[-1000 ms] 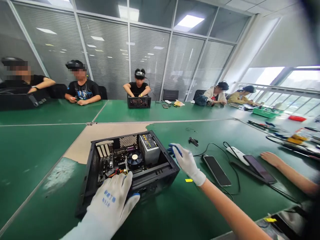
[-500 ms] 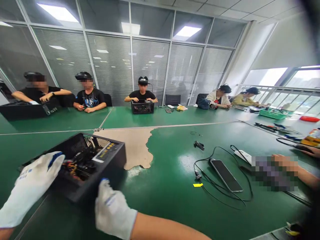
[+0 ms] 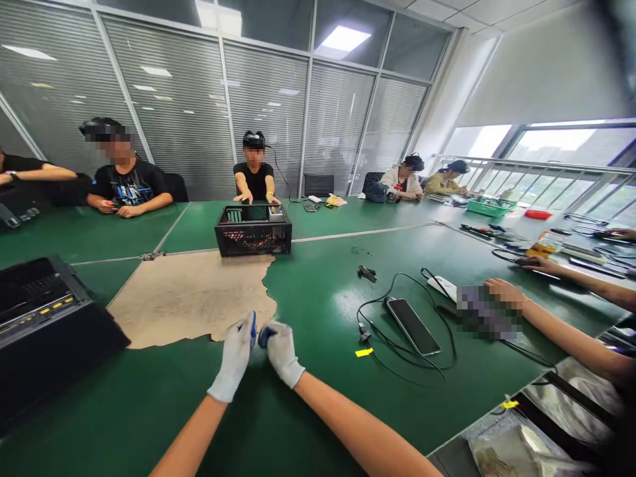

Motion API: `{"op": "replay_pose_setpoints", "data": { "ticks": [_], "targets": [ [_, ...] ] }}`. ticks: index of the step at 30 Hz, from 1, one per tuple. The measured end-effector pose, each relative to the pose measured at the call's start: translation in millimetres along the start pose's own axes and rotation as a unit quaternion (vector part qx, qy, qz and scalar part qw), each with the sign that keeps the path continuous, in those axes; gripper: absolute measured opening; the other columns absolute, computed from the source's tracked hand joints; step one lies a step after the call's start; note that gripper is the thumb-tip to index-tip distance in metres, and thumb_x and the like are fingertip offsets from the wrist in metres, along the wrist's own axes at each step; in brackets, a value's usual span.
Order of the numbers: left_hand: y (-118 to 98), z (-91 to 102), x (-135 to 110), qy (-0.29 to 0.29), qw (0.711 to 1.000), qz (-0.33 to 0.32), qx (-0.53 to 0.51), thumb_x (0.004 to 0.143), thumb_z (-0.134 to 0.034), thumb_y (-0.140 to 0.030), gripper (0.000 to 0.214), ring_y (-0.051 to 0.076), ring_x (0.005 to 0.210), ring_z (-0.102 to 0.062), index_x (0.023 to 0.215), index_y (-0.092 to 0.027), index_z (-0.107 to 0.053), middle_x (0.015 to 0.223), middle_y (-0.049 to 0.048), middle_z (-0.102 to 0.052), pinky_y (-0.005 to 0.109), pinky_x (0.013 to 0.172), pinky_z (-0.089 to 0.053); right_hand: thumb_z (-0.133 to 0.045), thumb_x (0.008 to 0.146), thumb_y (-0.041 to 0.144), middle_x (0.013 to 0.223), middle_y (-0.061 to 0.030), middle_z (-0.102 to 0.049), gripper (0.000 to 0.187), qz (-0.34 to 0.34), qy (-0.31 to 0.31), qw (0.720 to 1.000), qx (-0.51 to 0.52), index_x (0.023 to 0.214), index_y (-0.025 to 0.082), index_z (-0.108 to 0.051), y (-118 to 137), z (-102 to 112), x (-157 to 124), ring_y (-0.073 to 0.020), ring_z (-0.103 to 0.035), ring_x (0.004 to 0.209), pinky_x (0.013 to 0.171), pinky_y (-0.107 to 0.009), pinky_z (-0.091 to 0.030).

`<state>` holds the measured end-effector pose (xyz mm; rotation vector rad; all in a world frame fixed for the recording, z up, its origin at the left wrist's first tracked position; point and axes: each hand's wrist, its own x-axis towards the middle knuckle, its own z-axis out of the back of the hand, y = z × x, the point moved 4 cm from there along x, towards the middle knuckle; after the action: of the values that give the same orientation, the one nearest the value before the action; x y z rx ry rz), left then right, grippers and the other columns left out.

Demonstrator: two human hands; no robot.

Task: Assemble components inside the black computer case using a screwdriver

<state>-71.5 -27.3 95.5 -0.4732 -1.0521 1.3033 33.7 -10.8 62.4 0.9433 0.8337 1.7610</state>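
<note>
My left hand, in a white glove with blue-coated fingers, hovers over the green table with its fingers pointing up and its blue inner side turned right. Beside it, my right hand wears a matching glove, its fingers curled in. A narrow gap separates the hands, and no object shows in either. To their left, and apart from them, stands a black computer case, cut off by the frame edge. A second open black computer case stands ahead, with a person's arms stretched out behind it.
A torn brown surface patch lies ahead of my hands. On the right are a phone, black cables with a yellow tag, and a small black part. A neighbour's hand rests on a blurred item. A green basket stands farther off.
My hands have left the near computer case and come together at the middle. My view has swung right, placing that case farther left. The person opposite has moved the other case toward me.
</note>
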Motion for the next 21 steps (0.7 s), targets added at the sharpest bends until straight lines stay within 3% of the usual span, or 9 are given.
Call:
{"op": "replay_pose_setpoints", "data": {
  "ticks": [2,4,7,9,11,12,16,18,21],
  "targets": [
    [6.9,-27.0,7.9,-0.025,0.996,0.046,-0.067,0.101,-0.03,-0.062,0.055,0.016,0.055,-0.05,0.065,-0.024,-0.046,0.057,-0.0009,-0.051,0.027,0.055,-0.044,-0.032,0.072,0.003,0.058,-0.0019,-0.053,0.027,-0.043,-0.098,0.994,0.024,0.057,0.023,-0.044,-19.1,19.3,5.4,-0.0177,-0.054,0.059,0.064,-0.031,-0.049],
    [11.9,-41.0,9.3,-0.041,0.994,0.048,-0.087,0.097,-0.037,-0.064,0.054,0.018,0.059,-0.054,0.065,-0.024,-0.051,0.06,0.0017,-0.057,0.029,0.06,-0.047,-0.035,0.071,0.004,0.053,0.0001,-0.046,0.027,-0.011,-0.116,0.993,0.027,0.053,0.024,-0.038,-19.2,27.6,10.7,-0.0156,-0.047,0.053,0.057,-0.028,-0.043],
    [16.5,-46.8,5.5,-0.024,0.996,0.022,-0.082,0.094,-0.043,-0.063,0.051,0.018,0.06,-0.055,0.064,-0.023,-0.055,0.063,0.0037,-0.062,0.03,0.06,-0.046,-0.043,0.075,0.006,0.064,-0.0023,-0.059,0.023,0.171,-0.133,0.975,-0.044,0.06,0.021,-0.053,15.7,49.0,29.6,-0.0178,-0.055,0.065,0.064,-0.03,-0.045],
    [18.9,-46.2,3.1,-0.013,0.996,0.041,-0.083,0.096,-0.042,-0.062,0.053,0.016,0.054,-0.05,0.062,-0.023,-0.054,0.058,0.0014,-0.057,0.028,0.055,-0.041,-0.05,0.084,0.011,0.101,-0.0093,-0.071,0.024,0.273,-0.139,0.937,-0.168,0.096,0.019,-0.07,46.0,71.2,60.0,-0.0244,-0.062,0.099,0.087,-0.037,-0.048],
    [19.4,-45.7,2.7,-0.009,0.993,0.073,-0.087,0.099,-0.039,-0.062,0.055,0.014,0.053,-0.047,0.063,-0.023,-0.052,0.056,-0.0009,-0.053,0.027,0.054,-0.038,-0.06,0.092,0.028,0.141,-0.0173,-0.058,0.046,0.262,-0.121,0.907,-0.307,0.136,0.015,-0.058,63.3,95.0,109.9,-0.0312,-0.048,0.133,0.111,-0.045,-0.038],
    [18.8,-46.3,3.1,-0.007,0.993,0.082,-0.089,0.099,-0.038,-0.062,0.055,0.014,0.054,-0.047,0.064,-0.022,-0.053,0.057,-0.0014,-0.053,0.027,0.055,-0.038,-0.067,0.091,0.038,0.149,-0.021,-0.052,0.06,0.237,-0.085,0.896,-0.366,0.143,0.012,-0.051,65.9,104.2,138.1,-0.0341,-0.042,0.14,0.115,-0.047,-0.033],
    [14.2,-49.7,5.4,0.0,0.994,0.078,-0.075,0.1,-0.035,-0.064,0.058,0.014,0.055,-0.049,0.064,-0.022,-0.051,0.058,-0.0015,-0.055,0.027,0.056,-0.039,-0.066,0.09,0.061,0.134,-0.0214,-0.064,0.067,0.095,0.1,0.855,-0.5,0.135,0.012,-0.055,51.8,119.2,219.6,-0.0332,-0.059,0.125,0.105,-0.043,-0.041],
    [9.5,-46.1,5.7,-0.017,0.997,0.058,-0.05,0.103,-0.03,-0.061,0.059,0.014,0.053,-0.05,0.063,-0.022,-0.051,0.057,-0.001,-0.055,0.026,0.055,-0.04,-0.065,0.089,0.066,0.127,-0.0184,-0.069,0.067,0.082,0.125,0.848,-0.508,0.13,0.014,-0.057,52.5,115.9,226.1,-0.0315,-0.064,0.118,0.097,-0.038,-0.045],
    [-5.8,-26.7,4.3,-0.047,0.999,0.005,-0.015,0.102,-0.033,-0.059,0.056,0.016,0.057,-0.056,0.067,-0.022,-0.058,0.061,0.0018,-0.062,0.027,0.058,-0.045,-0.06,0.091,0.07,0.122,-0.0146,-0.072,0.064,0.093,0.139,0.846,-0.506,0.127,0.017,-0.058,62.2,104.1,194.2,-0.0283,-0.068,0.113,0.088,-0.032,-0.047]
  ]
}}
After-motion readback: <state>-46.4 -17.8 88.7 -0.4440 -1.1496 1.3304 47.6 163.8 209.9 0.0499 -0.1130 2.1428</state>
